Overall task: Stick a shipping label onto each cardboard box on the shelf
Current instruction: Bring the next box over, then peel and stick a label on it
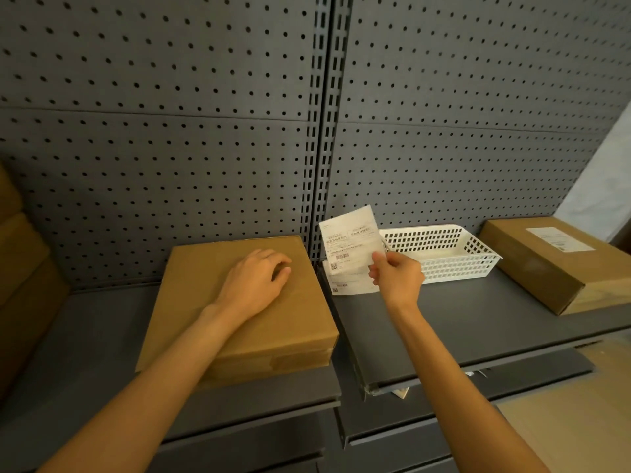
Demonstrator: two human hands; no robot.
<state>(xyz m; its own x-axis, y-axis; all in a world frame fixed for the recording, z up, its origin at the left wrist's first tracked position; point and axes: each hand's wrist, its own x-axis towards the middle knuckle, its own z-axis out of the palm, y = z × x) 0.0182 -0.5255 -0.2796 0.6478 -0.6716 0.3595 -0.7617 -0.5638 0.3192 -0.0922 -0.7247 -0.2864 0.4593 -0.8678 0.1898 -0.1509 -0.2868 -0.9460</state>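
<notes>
Right now we pinch a shipping label [351, 235] in our right hand [397, 276], thumb and curled fingers closed on its lower right edge, so the sheet stands up in the air above the shelf [461, 319]. Below that grip a second white sheet [353, 285] lies on the shelf, partly hidden by the hand; we cannot tell whether the two are joined. Our left hand [256, 279] rests palm down on the bare cardboard box [239, 308] just left of the label, fingers loosely bent, gripping nothing. Just right of the pinching hand sits a white slotted basket [454, 254]; nothing shows inside it, though its near wall hides part of the floor. Farther right another box [553, 264] already wears a label [560, 238]. More brown cardboard [24, 268] is cut off at the far left.
</notes>
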